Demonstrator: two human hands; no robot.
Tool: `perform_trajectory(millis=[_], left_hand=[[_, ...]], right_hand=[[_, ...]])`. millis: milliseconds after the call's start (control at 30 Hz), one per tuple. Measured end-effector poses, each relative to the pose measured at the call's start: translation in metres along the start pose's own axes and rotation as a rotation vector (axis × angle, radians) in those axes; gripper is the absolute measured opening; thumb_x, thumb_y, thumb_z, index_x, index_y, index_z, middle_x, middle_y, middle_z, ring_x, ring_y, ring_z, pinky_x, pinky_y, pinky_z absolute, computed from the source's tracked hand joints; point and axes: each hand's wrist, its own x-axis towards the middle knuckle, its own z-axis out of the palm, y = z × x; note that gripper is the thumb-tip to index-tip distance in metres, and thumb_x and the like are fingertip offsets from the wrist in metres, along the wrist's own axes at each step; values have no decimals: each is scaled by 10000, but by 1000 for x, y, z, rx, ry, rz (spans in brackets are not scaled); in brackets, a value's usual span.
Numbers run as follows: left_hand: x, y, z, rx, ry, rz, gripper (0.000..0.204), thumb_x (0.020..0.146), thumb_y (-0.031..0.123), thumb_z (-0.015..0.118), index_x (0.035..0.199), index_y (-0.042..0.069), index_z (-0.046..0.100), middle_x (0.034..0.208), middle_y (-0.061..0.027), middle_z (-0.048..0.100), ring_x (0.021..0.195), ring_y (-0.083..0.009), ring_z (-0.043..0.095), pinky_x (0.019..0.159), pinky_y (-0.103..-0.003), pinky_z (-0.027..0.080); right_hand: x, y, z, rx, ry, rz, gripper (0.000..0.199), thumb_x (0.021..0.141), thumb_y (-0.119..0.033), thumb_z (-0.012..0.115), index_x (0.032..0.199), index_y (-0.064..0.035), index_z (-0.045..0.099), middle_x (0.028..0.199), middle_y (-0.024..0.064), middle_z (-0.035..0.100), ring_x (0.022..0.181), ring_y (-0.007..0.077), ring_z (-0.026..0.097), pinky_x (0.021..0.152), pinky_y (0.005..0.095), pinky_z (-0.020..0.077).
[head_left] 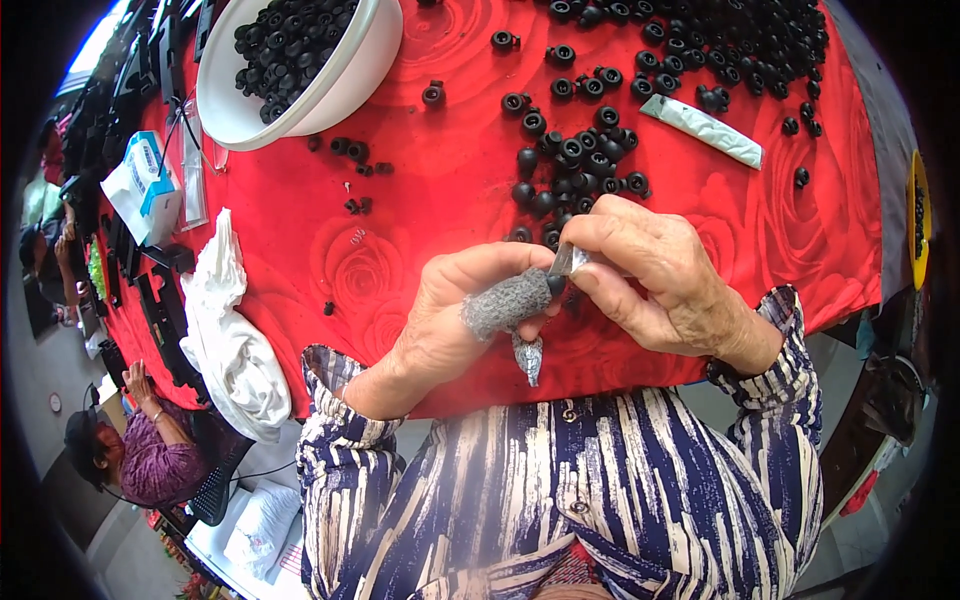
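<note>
My left hand (440, 315) is closed around a small black rounded part (556, 285), its fingers curled near the table's front edge. A grey fuzzy roll (505, 304) lies along this hand, seemingly wrapped round a finger, and a crumpled silvery wrapping (528, 358) sticks out below it. My right hand (665, 285) pinches a small flat metal blade (564, 260) between thumb and fingers. The blade's end meets the tip of the black part. Just beyond both hands is a loose heap of black rounded parts (585, 155) with ring-like openings.
A red rose-patterned cloth (440, 180) covers the table. A white bowl (370, 70) of black parts tilts at the far left; more black parts (740, 40) pile far right. A silvery strip (704, 131), white cloth (225, 340) and tissue pack (148, 190) lie around. Another person (150, 450) sits left.
</note>
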Motion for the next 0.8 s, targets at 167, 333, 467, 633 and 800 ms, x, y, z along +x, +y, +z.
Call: perform_trajectory(millis=[167, 333, 467, 633, 800], left_hand=[[1, -1, -1, -53, -16, -8, 273, 886, 137, 591, 1124, 3, 591, 875, -99, 636, 658, -112, 570, 595, -221, 469], [1, -1, -2, -137, -35, -3, 269, 887, 129, 588, 1124, 0, 592, 892, -109, 625, 680, -110, 564, 595, -215, 459], [6, 6, -6, -207, -15, 97, 240, 881, 108, 596, 1089, -12, 607, 871, -91, 617, 661, -100, 545, 579, -204, 440], [1, 5, 1, -35, 18, 39, 223, 880, 110, 599, 1064, -16, 609, 838, -64, 611, 632, -87, 535, 570, -198, 428], [2, 3, 1, -58, -15, 15, 244, 883, 134, 595, 1077, -12, 596, 834, -69, 605, 638, -89, 536, 573, -206, 433]], right_hand=[[2, 4, 0, 9, -19, -52, 161, 807, 2, 565, 961, 43, 537, 731, 114, 526, 602, 240, 509, 513, 335, 406], [3, 3, 0, -66, -61, -124, 182, 788, -44, 606, 945, 28, 547, 725, 105, 531, 574, 243, 514, 505, 340, 419], [-1, -6, 1, -198, -113, -299, 238, 742, -77, 646, 942, 20, 561, 709, 82, 534, 543, 215, 519, 463, 340, 415], [4, -1, 0, -140, 108, -233, 250, 745, -33, 644, 971, 32, 561, 727, 94, 532, 572, 222, 544, 491, 328, 442], [3, 0, 1, -139, 50, -123, 222, 786, -2, 611, 994, 52, 557, 748, 113, 541, 588, 221, 533, 496, 323, 432]])
